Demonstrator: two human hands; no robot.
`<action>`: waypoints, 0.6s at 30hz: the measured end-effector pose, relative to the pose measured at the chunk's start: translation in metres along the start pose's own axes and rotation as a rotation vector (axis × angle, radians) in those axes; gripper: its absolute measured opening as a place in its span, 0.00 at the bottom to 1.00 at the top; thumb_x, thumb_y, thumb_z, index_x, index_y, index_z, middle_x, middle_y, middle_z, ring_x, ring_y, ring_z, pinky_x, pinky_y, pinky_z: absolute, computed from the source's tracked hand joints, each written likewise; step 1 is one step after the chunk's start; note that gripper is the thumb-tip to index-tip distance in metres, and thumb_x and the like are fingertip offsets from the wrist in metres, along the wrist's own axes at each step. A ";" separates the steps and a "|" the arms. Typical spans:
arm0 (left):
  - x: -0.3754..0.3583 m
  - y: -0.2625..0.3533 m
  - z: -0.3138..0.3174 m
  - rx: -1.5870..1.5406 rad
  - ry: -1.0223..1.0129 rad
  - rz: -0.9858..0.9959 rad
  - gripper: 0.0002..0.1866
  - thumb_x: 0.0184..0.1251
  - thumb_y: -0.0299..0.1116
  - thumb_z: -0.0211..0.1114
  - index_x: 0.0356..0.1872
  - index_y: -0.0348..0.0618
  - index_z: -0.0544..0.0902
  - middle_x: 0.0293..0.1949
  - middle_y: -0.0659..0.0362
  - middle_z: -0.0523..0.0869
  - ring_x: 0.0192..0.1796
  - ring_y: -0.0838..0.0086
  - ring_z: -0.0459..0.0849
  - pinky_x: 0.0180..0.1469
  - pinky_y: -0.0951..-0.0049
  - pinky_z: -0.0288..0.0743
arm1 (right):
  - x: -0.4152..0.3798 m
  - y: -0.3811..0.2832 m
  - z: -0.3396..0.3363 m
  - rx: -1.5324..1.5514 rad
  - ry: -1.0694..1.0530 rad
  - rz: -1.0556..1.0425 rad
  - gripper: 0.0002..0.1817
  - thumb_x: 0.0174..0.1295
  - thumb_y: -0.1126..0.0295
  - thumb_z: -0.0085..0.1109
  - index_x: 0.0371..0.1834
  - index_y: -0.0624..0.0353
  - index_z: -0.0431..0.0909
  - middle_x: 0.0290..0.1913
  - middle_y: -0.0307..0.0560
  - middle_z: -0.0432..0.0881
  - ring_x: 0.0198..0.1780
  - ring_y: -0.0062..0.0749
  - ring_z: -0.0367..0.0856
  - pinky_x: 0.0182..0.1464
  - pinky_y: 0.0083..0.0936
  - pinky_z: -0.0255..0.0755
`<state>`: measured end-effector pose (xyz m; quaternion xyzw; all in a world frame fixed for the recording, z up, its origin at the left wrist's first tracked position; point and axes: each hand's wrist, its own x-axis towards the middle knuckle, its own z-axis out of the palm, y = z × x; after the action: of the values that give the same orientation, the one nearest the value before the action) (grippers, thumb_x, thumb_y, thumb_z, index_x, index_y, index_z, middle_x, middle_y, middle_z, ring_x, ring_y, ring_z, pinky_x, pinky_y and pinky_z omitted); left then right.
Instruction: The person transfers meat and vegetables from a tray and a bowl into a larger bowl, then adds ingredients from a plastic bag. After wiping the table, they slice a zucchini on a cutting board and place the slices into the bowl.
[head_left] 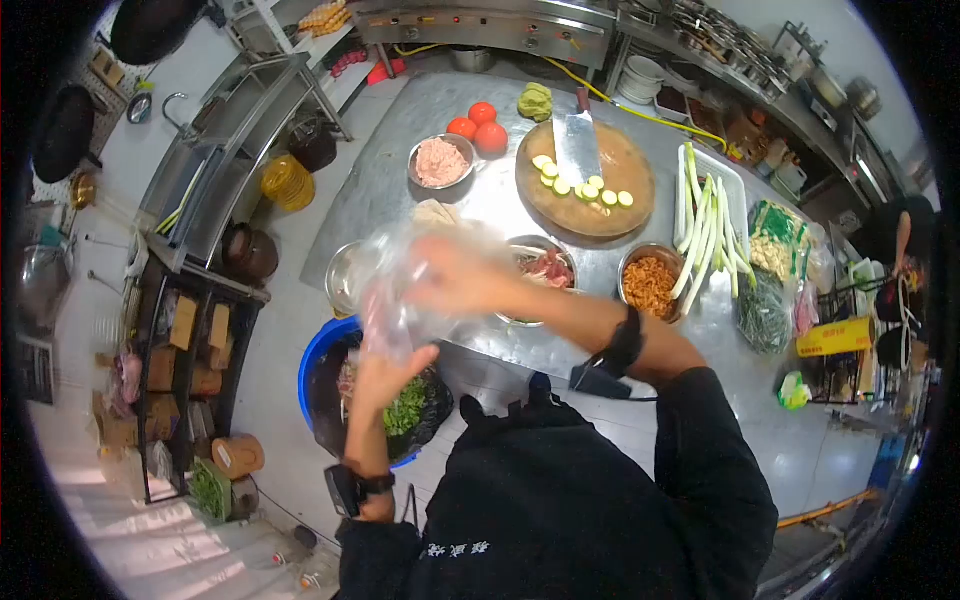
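Note:
A clear plastic bag (388, 310) hangs over the table's near left edge, above the bin. My left hand (385, 372) holds its lower part, thumb sticking out to the side. Across the bag's upper part lies my right hand (455, 275), smeared by motion, so its fingers cannot be made out. Partly hidden behind the bag are a beige cloth-like item (436, 212) and a metal bowl (343, 278). Just beyond my right forearm, a bowl of sliced red meat and pale strips (548, 268) is partly covered.
Minced meat (440, 162), tomatoes (490, 138) and a bowl of brown pieces (650, 282) stand on the steel table (380, 140). A cleaver (577, 145) and zucchini slices (625, 199) lie on the round board (640, 170). Scallions (705, 225) lie right. A blue bin (305, 375) stands below.

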<state>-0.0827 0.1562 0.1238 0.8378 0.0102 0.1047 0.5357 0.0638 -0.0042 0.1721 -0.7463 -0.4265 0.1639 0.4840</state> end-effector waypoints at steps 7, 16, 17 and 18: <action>-0.152 -0.134 -0.037 -0.352 0.620 -0.341 0.28 0.64 0.31 0.64 0.64 0.40 0.65 0.55 0.55 0.75 0.55 0.69 0.76 0.56 0.70 0.73 | 0.002 -0.027 0.205 -0.138 -0.335 -0.242 0.24 0.53 0.58 0.62 0.45 0.67 0.75 0.48 0.62 0.76 0.47 0.55 0.77 0.50 0.43 0.71; -0.275 -0.274 -0.114 0.213 0.416 -0.618 0.37 0.49 0.25 0.72 0.63 0.36 0.67 0.57 0.50 0.74 0.58 0.63 0.73 0.59 0.65 0.69 | -0.037 0.038 0.172 0.066 -0.279 -0.022 0.17 0.55 0.65 0.60 0.45 0.62 0.76 0.43 0.55 0.79 0.45 0.51 0.78 0.48 0.40 0.73; -0.272 -0.279 -0.115 0.263 0.335 -0.598 0.41 0.46 0.26 0.74 0.65 0.35 0.65 0.58 0.49 0.72 0.59 0.62 0.72 0.61 0.64 0.68 | -0.056 0.053 0.165 0.027 -0.231 0.011 0.16 0.56 0.66 0.60 0.45 0.63 0.76 0.42 0.54 0.80 0.44 0.48 0.80 0.47 0.38 0.74; -0.290 -0.316 -0.110 0.426 0.353 -0.663 0.52 0.38 0.30 0.79 0.68 0.34 0.59 0.64 0.43 0.66 0.63 0.56 0.68 0.64 0.61 0.63 | -0.076 0.067 0.158 -0.014 -0.180 0.044 0.16 0.56 0.66 0.60 0.44 0.63 0.76 0.40 0.53 0.81 0.43 0.45 0.81 0.45 0.36 0.74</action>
<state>-0.3571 0.3513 -0.1638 0.8503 0.3917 0.0641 0.3456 -0.0522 0.0160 0.0258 -0.7413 -0.4528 0.2379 0.4346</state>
